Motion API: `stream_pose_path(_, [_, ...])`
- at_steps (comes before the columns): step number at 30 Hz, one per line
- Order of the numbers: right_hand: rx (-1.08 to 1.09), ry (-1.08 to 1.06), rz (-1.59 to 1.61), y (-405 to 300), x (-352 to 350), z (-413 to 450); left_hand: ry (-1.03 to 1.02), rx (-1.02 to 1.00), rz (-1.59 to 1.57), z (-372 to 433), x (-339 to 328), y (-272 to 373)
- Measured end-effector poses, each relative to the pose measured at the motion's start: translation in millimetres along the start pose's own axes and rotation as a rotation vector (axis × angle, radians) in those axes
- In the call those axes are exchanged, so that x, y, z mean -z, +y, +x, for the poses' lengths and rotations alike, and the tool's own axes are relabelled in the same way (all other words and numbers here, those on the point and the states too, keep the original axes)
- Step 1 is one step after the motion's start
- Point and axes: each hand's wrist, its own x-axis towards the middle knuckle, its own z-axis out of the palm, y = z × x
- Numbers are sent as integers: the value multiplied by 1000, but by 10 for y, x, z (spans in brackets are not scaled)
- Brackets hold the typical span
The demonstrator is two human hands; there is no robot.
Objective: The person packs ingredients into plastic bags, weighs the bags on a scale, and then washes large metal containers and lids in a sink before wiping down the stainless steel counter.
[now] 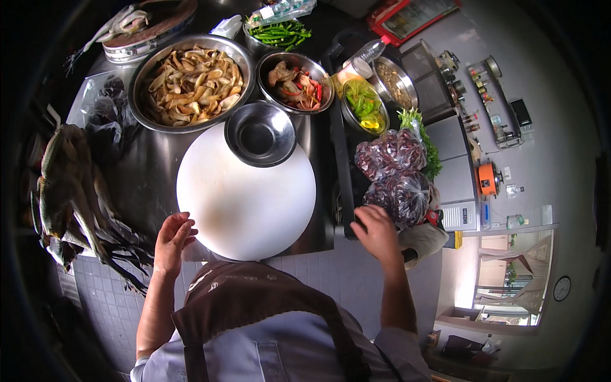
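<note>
My left hand (175,238) is at the lower left rim of a round white cutting board (248,205), its fingers loosely curled and holding nothing visible. To the right of the board, my right hand (376,231) hovers with fingers spread near plastic bags of dark red pieces (405,196). An empty dark metal bowl (255,136) rests on the board's far edge. Behind it stand a wide steel bowl of brown sliced food (195,88), a smaller bowl of meat and red peppers (298,86), and a bowl of cut green peppers (366,106).
Plucked poultry carcasses (71,191) lie at the left, beside a crumpled plastic bag (107,112). Another bird rests on a round chopping block (148,43). Long green peppers (281,34), a plastic bottle (367,51), leafy greens (432,148) and a cloth (422,243) are around the worktop.
</note>
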Motion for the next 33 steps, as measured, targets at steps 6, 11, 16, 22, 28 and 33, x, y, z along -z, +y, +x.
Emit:
stream_pose_path(6, [-131, 404, 19, -96, -46, 336, -9, -17, 0, -15, -22, 51])
stream_pose_path(11, [-101, 536, -124, -29, -92, 512, 29, -16, -33, -60, 90, 77])
stream_pose_path(16, [-410, 914, 445, -474, 189, 373, -3, -121, 54, -64, 430, 50])
stream_pose_path(22, [-242, 579, 401, -1187, -12, 325, 372, -823, 623, 381, 1088, 640])
stream_pose_path(28, [-150, 520, 444, -1462, -49, 317, 751, -671, 1429, 840, 1336, 1583])
stream_pose_path(33, [-219, 509, 417, -1453, -56, 195, 774, -697, 1762, 1452, 1730, 2087])
